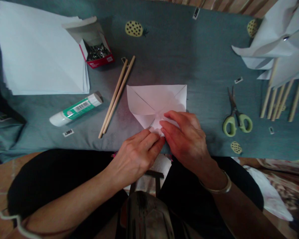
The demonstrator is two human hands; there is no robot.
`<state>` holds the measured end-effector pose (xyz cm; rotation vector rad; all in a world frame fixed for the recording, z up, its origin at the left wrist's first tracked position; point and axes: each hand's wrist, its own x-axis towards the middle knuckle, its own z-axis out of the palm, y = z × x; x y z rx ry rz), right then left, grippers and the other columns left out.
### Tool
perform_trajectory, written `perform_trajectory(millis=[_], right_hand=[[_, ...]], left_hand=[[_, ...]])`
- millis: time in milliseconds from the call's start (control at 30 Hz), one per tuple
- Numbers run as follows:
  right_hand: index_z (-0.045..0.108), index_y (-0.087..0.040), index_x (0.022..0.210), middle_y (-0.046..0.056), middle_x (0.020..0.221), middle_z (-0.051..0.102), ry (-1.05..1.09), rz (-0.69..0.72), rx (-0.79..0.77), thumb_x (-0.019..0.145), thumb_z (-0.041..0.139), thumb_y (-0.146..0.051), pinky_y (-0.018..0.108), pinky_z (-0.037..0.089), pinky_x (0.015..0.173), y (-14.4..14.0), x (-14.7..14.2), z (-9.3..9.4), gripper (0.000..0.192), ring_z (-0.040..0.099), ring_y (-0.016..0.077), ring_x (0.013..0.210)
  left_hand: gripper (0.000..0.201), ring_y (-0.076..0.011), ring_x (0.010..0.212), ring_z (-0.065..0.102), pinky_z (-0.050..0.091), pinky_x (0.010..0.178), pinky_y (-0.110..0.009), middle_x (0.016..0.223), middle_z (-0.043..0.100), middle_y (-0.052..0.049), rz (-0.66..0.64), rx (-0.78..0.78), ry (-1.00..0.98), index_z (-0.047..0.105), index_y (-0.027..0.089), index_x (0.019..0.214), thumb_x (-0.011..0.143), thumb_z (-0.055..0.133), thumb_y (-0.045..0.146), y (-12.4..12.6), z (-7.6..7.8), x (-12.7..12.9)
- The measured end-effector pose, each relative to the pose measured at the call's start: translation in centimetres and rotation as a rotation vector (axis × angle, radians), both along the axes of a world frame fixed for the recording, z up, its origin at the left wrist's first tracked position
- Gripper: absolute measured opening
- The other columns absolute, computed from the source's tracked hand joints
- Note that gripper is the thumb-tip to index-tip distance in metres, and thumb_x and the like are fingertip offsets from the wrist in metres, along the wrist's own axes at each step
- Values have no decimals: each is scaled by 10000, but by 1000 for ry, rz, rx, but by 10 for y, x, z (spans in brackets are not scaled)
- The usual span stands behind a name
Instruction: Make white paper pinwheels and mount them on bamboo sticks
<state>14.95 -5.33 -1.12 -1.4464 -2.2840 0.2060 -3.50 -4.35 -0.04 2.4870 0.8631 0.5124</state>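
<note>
Your left hand (137, 154) and right hand (186, 136) press flat, fingers extended, on the paper (155, 101) at the worktop's (189, 59) near edge. It looks light and creasable; hold by the corners.

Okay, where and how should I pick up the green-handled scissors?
Probably take the scissors by the green loops, reaching from your near side with the right hand. They lie flat and shut, loops toward you, blades pointing away.

paper stack (37, 49) | pin box (96, 46) | glue stick (76, 109) | scissors (235, 116) | sticks (116, 96)
</note>
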Motion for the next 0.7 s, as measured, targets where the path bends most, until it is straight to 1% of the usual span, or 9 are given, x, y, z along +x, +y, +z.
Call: perform_trajectory(millis=[133,300,400,533,700], right_hand=[[667,-173,1042,126,1219,641,-9,-39,-13,937,517,-152,420,511,906,0,-1,-1,184,554,257,1102],[642,-201,1143,116,1299,598,-12,-48,-51,945,491,-150,426,487,928,0,-1,-5,254,526,255,1159],[619,-198,1189,119,1302,600,-36,-44,-29,950,486,-149,427,477,932,-1,-2,-7,278,527,255,1156],[607,-174,1194,135,1298,607,-86,-31,15,959,480,-153,428,460,934,0,-5,-8,268,526,257,1154],[602,-147,1199,139,1287,621,-78,-21,24,964,452,-120,405,432,957,1,-11,-10,281,518,241,1172]], left_hand=[[264,-178,838,600,572,725,-288,920,670,-88,10,-7,13,626,73,1081,994,390,154,0,0,0],[279,-174,829,600,561,710,-275,915,668,-84,13,-16,22,641,80,1036,999,375,158,0,0,1],[283,-172,824,596,553,710,-270,916,668,-82,20,-24,31,645,86,1022,1000,373,160,0,0,1],[304,-168,820,590,546,709,-265,911,666,-76,22,-42,51,646,95,1010,1008,353,174,1,0,2],[367,-154,815,588,543,728,-256,915,659,-63,25,-130,66,648,112,972,1024,294,192,2,3,3]])
